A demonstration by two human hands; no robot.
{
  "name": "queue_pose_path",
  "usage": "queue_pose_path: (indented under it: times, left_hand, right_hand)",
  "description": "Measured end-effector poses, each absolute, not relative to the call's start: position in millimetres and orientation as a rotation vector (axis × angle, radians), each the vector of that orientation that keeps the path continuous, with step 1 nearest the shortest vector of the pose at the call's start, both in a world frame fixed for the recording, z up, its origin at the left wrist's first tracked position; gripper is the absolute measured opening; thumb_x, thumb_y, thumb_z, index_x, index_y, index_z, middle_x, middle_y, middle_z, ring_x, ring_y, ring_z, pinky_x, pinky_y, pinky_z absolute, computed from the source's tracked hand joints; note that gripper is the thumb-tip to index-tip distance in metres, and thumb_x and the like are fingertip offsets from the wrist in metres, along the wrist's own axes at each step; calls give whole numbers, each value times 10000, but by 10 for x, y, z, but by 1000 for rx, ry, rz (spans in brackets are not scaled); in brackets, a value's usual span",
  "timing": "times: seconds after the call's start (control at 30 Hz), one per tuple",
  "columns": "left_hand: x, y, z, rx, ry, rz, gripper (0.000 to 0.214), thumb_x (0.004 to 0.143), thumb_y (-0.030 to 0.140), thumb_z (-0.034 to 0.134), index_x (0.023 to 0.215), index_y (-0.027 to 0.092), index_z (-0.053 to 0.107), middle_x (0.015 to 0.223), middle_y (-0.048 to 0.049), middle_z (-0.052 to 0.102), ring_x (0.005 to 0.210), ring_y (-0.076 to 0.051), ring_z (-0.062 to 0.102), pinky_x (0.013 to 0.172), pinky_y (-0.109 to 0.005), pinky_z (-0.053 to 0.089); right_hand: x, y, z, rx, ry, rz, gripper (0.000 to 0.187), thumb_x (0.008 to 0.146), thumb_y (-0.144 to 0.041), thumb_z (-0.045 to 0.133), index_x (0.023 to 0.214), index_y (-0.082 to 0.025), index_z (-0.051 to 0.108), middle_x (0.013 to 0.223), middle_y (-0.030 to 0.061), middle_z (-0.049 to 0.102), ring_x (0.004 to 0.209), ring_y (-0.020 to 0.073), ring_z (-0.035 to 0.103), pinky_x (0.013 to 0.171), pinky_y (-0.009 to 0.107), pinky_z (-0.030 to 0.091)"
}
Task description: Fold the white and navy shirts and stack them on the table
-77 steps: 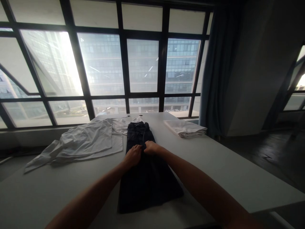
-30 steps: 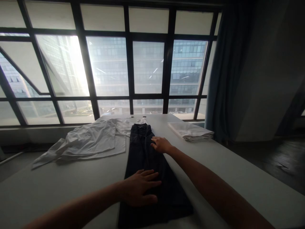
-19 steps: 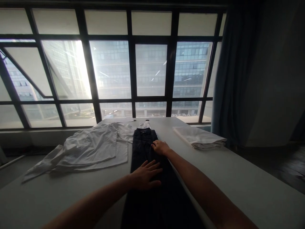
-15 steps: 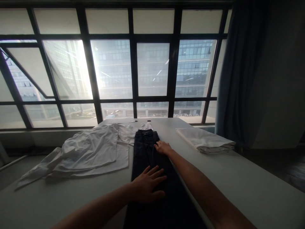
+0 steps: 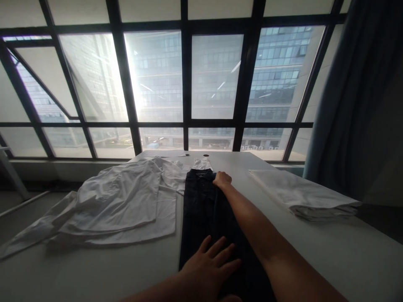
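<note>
Left hand (image 5: 208,265) splayed over dark garment (image 5: 199,212), right hand (image 5: 223,179) gripping its edge

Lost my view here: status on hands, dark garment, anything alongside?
Left hand spread over dark garment; right hand curled at its far right corner, grip unclear. Garment lengthwise on table. Alongside: white garment left, folded white cloth right.

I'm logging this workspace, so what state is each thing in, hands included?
Dark garment: laid lengthwise on the table
White garment: spread out, wrinkled
White cloth: folded
Left window pane: tilted open
Curtain: hanging in folds
Left hand: fingers spread over dark garment
Right hand: closed on dark garment's edge
</note>
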State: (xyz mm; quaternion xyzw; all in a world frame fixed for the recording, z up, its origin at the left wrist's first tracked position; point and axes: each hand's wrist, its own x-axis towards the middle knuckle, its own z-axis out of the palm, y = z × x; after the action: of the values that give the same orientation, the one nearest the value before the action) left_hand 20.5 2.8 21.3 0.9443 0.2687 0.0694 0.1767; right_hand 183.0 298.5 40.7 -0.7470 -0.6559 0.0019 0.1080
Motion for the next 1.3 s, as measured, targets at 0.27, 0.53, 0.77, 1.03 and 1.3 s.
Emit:
queue_pose_path:
  times: [0.27,0.53,0.77,1.03,1.3]
  left_hand:
    - [217,89,117,2730,757,217,705,958,658,348,1530,246,333,1585,-103,279,1478,-349,199,1165,-632,209]
    - [253,148,-96,2815,751,230,578,1018,525,320,1544,288,295,1584,-86,276,1469,-349,237,1147,-621,268]
    - [265,126,-71,2827,773,217,725,949,668,356,1546,263,293,1578,-102,285,1467,-359,234,1155,-607,259]
    - [262,137,-43,2830,768,173,716,958,664,320,1543,252,305,1577,-102,285,1470,-352,233,1146,-609,282]
    - [245,-44,285,2684,798,162,732,955,667,340,1551,247,281,1604,-88,221,1489,-342,157,1177,-633,170]
  right_hand:
    - [1750,3124,204,-2070,-2087,-122,446,932,-192,407,1318,-88,606,1399,243,521,1323,318,460,1085,469,328]
    - [1857,3443,-77,-2278,-2072,242,665,989,-439,196,1585,-147,144,1650,129,71,1512,278,38,1173,575,-2]
    - [1856,3568,-84,-2289,-2015,237,679,963,-354,264,1589,-149,101,1651,135,36,1512,283,23,1165,587,-2]
    - [1913,3593,-63,-2222,-1938,337,654,964,-370,271,1580,-172,177,1647,123,101,1510,278,76,1172,578,52]
    - [2240,3380,122,-2007,-2146,264,610,988,-331,199,1580,-187,172,1658,50,50,1515,182,24,1200,501,36]
